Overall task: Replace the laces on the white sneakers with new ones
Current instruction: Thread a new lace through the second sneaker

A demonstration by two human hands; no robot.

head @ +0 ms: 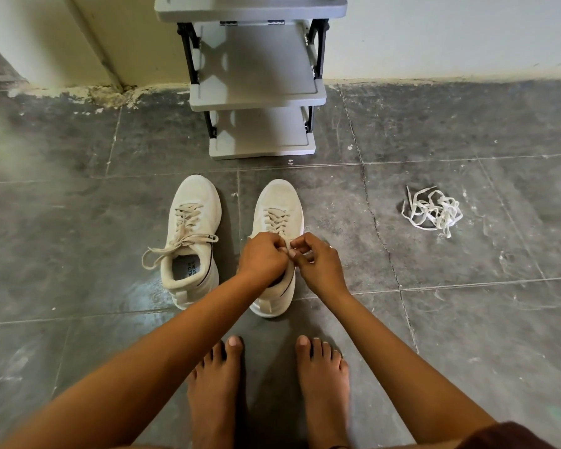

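Observation:
Two white sneakers stand side by side on the grey tiled floor, toes pointing away from me. The left sneaker (191, 241) is laced with a beige lace tied in a loose bow. Over the tongue of the right sneaker (277, 209) both hands meet. My left hand (263, 257) and my right hand (318, 260) each pinch the beige lace (276, 220) near the top eyelets. The lace ends are hidden under my fingers. A tangled pile of white laces (433, 210) lies on the floor to the right.
A grey plastic shelf rack (259, 92) with black brackets stands against the wall just behind the sneakers. My bare feet (266, 384) are planted close in front of the right sneaker. Bare floor tiles spread to the left and right.

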